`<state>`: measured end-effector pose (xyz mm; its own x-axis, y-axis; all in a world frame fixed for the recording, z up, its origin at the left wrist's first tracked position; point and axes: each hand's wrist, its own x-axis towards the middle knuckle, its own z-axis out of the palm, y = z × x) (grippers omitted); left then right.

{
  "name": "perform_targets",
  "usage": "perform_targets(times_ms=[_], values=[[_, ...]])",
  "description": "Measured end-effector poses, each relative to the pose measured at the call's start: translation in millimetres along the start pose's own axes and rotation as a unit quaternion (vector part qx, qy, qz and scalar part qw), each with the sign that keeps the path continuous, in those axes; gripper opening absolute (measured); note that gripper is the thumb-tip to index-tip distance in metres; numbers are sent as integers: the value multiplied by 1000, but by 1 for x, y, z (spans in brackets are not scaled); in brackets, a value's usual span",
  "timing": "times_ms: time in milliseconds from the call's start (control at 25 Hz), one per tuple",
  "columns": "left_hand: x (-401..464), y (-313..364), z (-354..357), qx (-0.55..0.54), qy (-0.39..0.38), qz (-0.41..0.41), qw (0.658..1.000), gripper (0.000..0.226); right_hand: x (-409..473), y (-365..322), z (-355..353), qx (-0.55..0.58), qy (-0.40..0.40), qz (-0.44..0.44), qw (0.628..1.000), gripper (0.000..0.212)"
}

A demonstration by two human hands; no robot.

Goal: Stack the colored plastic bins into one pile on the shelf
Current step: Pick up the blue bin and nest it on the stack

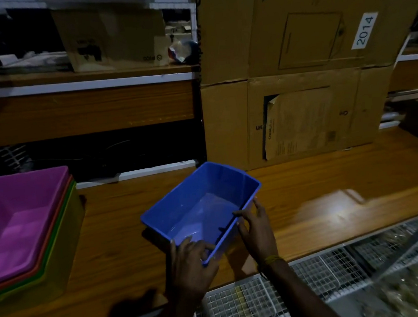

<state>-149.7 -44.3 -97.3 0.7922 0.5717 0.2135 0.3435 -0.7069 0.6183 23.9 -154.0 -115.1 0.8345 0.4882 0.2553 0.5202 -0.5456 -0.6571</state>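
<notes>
You had both hands on the blue bin (pixel 202 205), mid-shelf, open side up, turned at an angle to the shelf edge. It sat on the wooden shelf (pixel 309 199), or just above it; near corner looked slightly raised, could not tell for sure.

Your left hand (pixel 190 265) gripped the near corner of the blue bin: fingers curled over the rim and into the bin, thumb side outside the wall. Clamped on it.

Your right hand (pixel 256 227) was at the right long wall of the bin. Fingers lay fairly straight along the outside of the wall, thumb hooked over the rim. So it pinched the rim lightly between thumb and fingers. A yellowish band (pixel 271 259) sat on that wrist.

The bin stack (pixel 25 227) stood at the far left of the same shelf, well apart from the blue bin. Purple bin on top, nested inside a red one, then green ones below; only the rims of the lower ones showed. Exact count under the purple one unclear.

Behind the blue bin, two large cardboard boxes (pixel 296 73) stood one on the other at the back of the shelf; the upper one carried a white label reading 2014 (pixel 365 31). A smaller cardboard box (pixel 112 40) sat on the upper shelf to the left. White wire grating (pixel 316 275) ran below the front edge of the shelf. Scene was dim, with a bright glare patch on the wood to the right.
</notes>
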Motion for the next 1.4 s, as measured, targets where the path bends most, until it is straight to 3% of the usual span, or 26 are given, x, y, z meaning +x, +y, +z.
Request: perform_targets(times_ms=[160,400,640,840,1000,1120,1160,1400], values=[[1,-40,-16,-56,79,-32,995,30,12,6,-1,-44,4,-13,999,26],[25,-58,-32,5,145,-124,982,28,1,6,-4,-63,33,-48,996,26],[27,-8,11,6,59,-98,993,38,-28,-5,-5,-51,59,-89,993,31],[17,18,45,57,-23,-27,998,38,-47,-26,-9,66,54,-101,991,36],[14,3,30,-24,-24,-22,999,33,-35,-24,-24,98,113,-96,984,32],[13,-16,4,-109,-28,-35,993,13,-24,-11,-29,84,141,-52,985,28],[12,-22,-6,-126,-24,-36,991,4,-20,-8,-29,68,139,-29,988,26],[8,-48,-38,-121,118,-92,981,30,-6,-22,-22,102,23,44,994,28]])
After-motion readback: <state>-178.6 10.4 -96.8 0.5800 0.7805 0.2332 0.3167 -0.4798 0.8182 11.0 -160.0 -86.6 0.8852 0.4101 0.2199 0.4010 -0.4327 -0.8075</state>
